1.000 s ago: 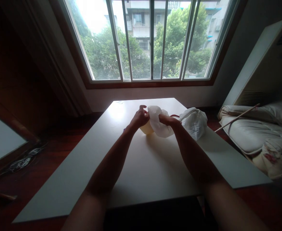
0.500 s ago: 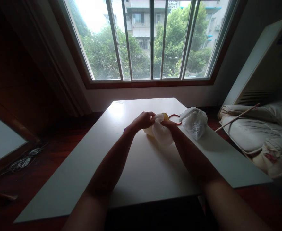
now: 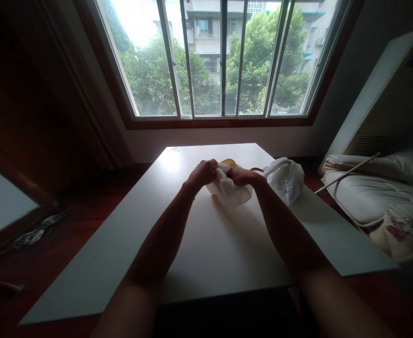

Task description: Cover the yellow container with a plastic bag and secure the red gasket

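Note:
Near the middle of the white table (image 3: 199, 263), my left hand (image 3: 206, 172) is closed on the gathered top of a thin white plastic bag (image 3: 231, 193). My right hand (image 3: 240, 175) grips the same bag from the right, its fingers bent inward. A yellowish, see-through container (image 3: 228, 161) shows its rim behind my hands; the bag hangs in front of it and hides most of it. Just right of my right wrist, part of a red loop (image 3: 257, 169) shows on the table. Beside it rests a second white plastic bag (image 3: 284, 179), bunched and full-looking.
Beyond the table is a window (image 3: 223, 70) with a brown frame. On the right stands a pale padded seat (image 3: 371, 188) with a thin stick (image 3: 347, 173) across it. White cables (image 3: 33, 234) lie on the dark red floor at the left.
My right hand has shifted left and come closer to my left hand. The bag has bunched up and spread in front of the yellowish container. My right wrist now covers more of the red loop.

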